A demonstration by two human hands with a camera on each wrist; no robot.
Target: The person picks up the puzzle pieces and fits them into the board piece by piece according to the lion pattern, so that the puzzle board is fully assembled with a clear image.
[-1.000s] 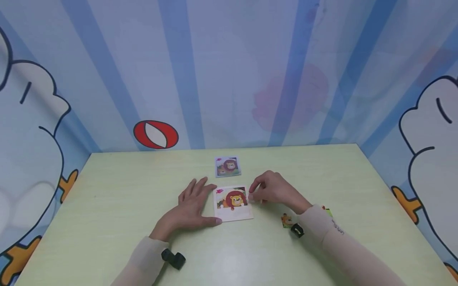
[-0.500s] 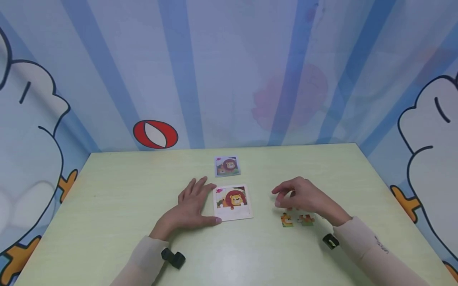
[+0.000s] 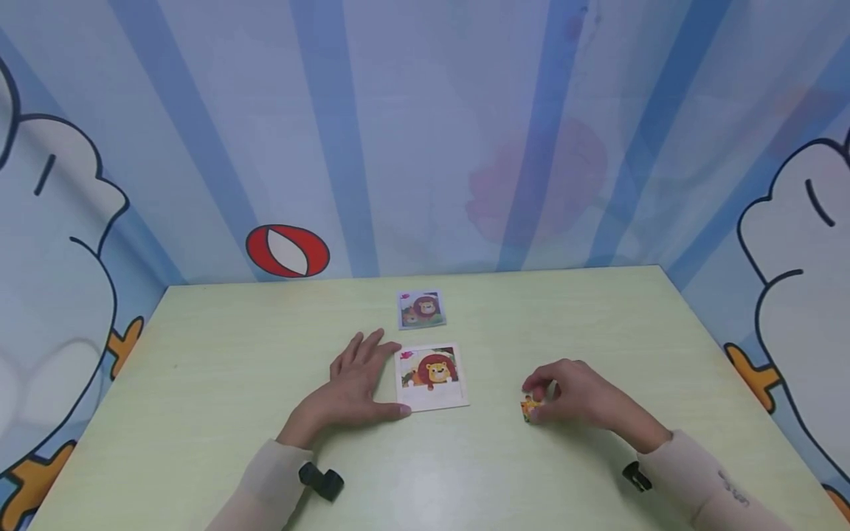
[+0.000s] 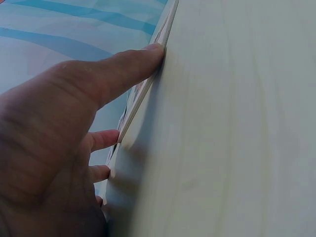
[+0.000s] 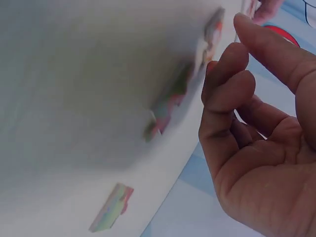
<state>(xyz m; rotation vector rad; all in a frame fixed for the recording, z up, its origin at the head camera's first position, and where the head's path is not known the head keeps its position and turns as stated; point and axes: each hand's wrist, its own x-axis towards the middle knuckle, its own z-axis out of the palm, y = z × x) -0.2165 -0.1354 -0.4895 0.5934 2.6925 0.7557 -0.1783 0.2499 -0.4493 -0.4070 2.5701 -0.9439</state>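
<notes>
Currently the left hand (image 3: 355, 394) is resting on the pale yellow-green tabletop (image 3: 265, 317), fingers spread apart, its thumb and forefinger touching a thin white square puzzle board (image 3: 438, 399) that is showing a red-maned lion. Beyond those fingers, a smaller square lion card (image 3: 421, 310) is lying. The right hand (image 3: 581, 398) is bending its thumb and fingers around a small orange-and-green jigsaw piece (image 3: 527, 408) on the tabletop; whether they are pinching it, I cannot tell. More blurred colourful pieces (image 5: 165, 106) are lying beneath the right fingers, a pale green-and-pink rectangular piece (image 5: 112, 210) sitting farther from them
</notes>
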